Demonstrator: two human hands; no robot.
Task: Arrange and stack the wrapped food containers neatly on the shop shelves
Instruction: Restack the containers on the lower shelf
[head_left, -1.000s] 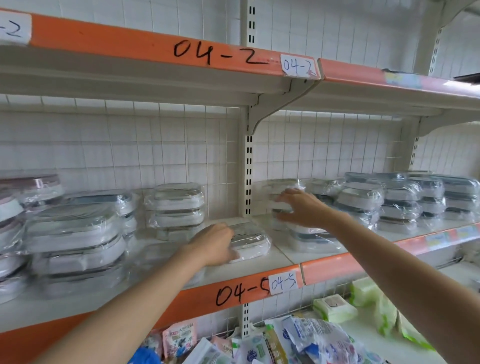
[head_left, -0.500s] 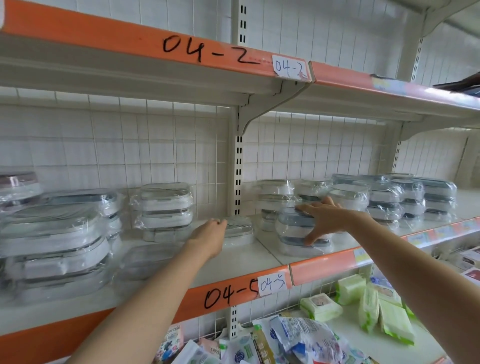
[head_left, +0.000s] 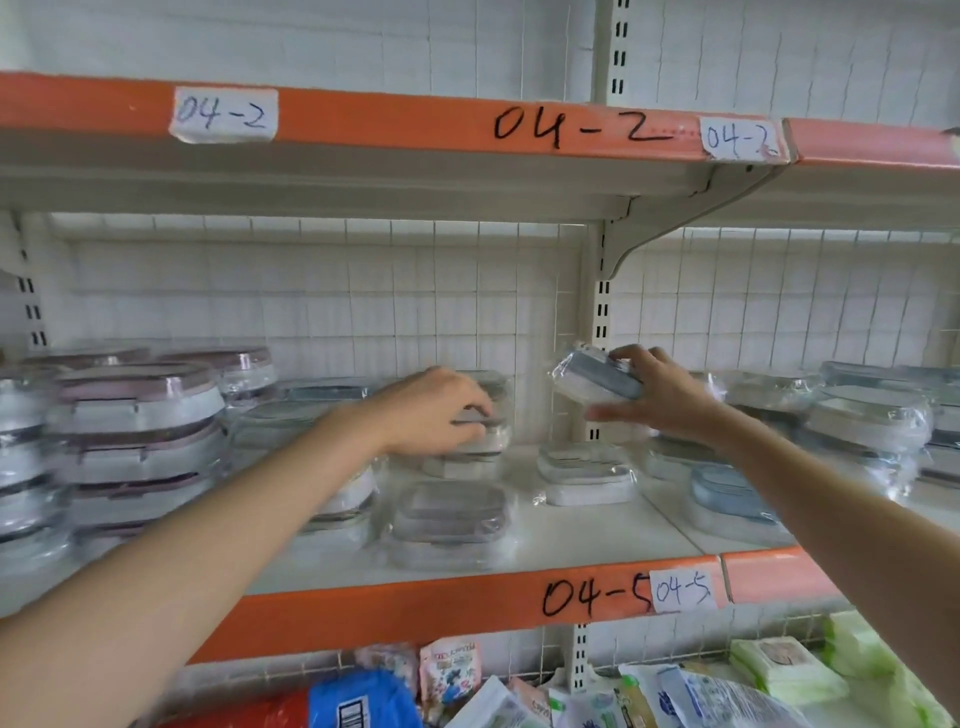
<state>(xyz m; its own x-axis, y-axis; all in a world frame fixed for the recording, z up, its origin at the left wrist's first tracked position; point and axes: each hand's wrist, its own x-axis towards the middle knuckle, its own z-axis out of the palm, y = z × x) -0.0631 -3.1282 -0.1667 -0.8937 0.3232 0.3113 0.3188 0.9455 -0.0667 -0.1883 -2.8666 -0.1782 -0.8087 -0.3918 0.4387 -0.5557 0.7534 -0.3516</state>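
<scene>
My right hand (head_left: 662, 397) grips a small blue-lidded wrapped container (head_left: 589, 378), tilted and lifted in the air in front of the shelf upright. My left hand (head_left: 434, 410) holds the top container of a short grey-lidded stack (head_left: 480, 452) at the back of the shelf (head_left: 571, 540). A single grey container (head_left: 449, 512) lies in front of that stack, and a white one (head_left: 584, 470) lies to its right. A blue container (head_left: 727, 499) sits on the neighbouring shelf section under my right forearm.
Tall stacks of pink-lidded containers (head_left: 135, 441) fill the left of the shelf; more wrapped stacks (head_left: 867, 431) stand at the right. The upper shelf edge (head_left: 467, 124) hangs overhead. Packets and wipes (head_left: 779, 670) fill the shelf below.
My right hand has lifted a blue-lidded container off the right section and carried it leftwards. My left hand moved from the front container to the rear stack. The view shifted left.
</scene>
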